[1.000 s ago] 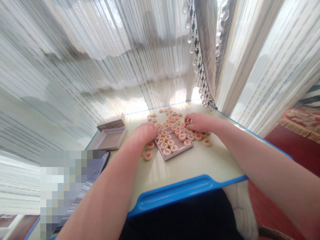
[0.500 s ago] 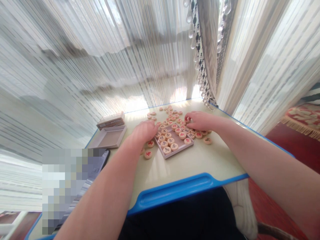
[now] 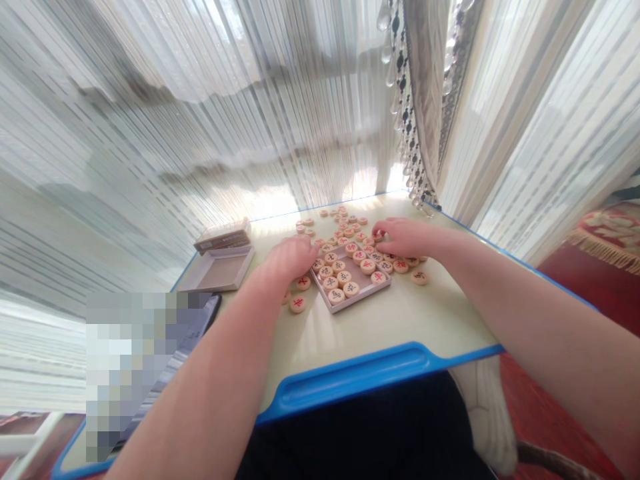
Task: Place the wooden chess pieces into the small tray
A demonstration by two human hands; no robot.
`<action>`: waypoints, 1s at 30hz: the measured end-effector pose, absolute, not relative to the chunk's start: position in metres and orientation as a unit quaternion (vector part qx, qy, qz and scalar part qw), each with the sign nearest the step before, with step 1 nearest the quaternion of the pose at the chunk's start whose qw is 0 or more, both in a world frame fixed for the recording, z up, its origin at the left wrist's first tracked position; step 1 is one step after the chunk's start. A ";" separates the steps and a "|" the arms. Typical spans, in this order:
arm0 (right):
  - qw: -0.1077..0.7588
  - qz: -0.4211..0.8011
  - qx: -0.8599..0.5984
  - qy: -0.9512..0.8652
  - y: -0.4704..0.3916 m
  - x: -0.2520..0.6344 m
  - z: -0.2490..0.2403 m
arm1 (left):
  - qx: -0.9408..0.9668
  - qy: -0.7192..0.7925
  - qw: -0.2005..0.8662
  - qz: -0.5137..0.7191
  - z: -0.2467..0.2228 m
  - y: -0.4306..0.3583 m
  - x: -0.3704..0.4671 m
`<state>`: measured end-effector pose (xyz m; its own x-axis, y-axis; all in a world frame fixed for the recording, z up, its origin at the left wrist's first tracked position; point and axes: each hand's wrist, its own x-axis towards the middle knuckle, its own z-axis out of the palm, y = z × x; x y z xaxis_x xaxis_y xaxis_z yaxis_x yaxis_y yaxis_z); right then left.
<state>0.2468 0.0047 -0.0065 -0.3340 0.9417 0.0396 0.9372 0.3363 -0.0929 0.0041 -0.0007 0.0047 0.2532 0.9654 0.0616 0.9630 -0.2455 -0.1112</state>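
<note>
A shallow pale box (image 3: 345,301) lies in the middle of the table, partly filled with round Chinese chess pieces marked in red and black. Beside its left wall is my left hand (image 3: 294,257), fingers curled together and mostly hidden; what they hold, if anything, does not show. My right hand (image 3: 404,239) is just past the box's right side, thumb and forefinger closed around a Chinese chess piece (image 3: 378,237). More loose pieces (image 3: 345,219) spread behind the box, and a red-marked piece (image 3: 298,305) lies to its left.
An empty box lid (image 3: 223,268) sits at the left, with a closed flat box (image 3: 223,235) behind it. Nearer me is a dark-edged, partly blurred-out device (image 3: 200,333). The table's blue rim has a groove (image 3: 355,373) in front. Striped curtains (image 3: 240,133) hang behind.
The view has shifted slightly. Both hands keep nearly the same places by the box, and the pieces in the box look unchanged.
</note>
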 end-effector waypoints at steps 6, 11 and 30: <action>0.039 0.036 -0.574 -0.817 0.005 0.247 -0.005 | -0.787 -0.613 0.063 0.009 0.004 0.000 0.004; 0.044 0.035 -0.575 -0.816 0.002 0.245 -0.002 | -0.784 -0.617 0.067 0.011 0.003 0.000 0.003; 0.081 0.027 -0.600 -0.795 0.005 0.246 -0.004 | -0.786 -0.614 0.068 0.017 0.003 0.000 0.003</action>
<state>0.2457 0.0047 -0.0038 -0.2668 0.9589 0.0968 0.9503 0.2784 -0.1393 0.0035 -0.0004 0.0033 0.2456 0.9677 0.0568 0.9630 -0.2369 -0.1285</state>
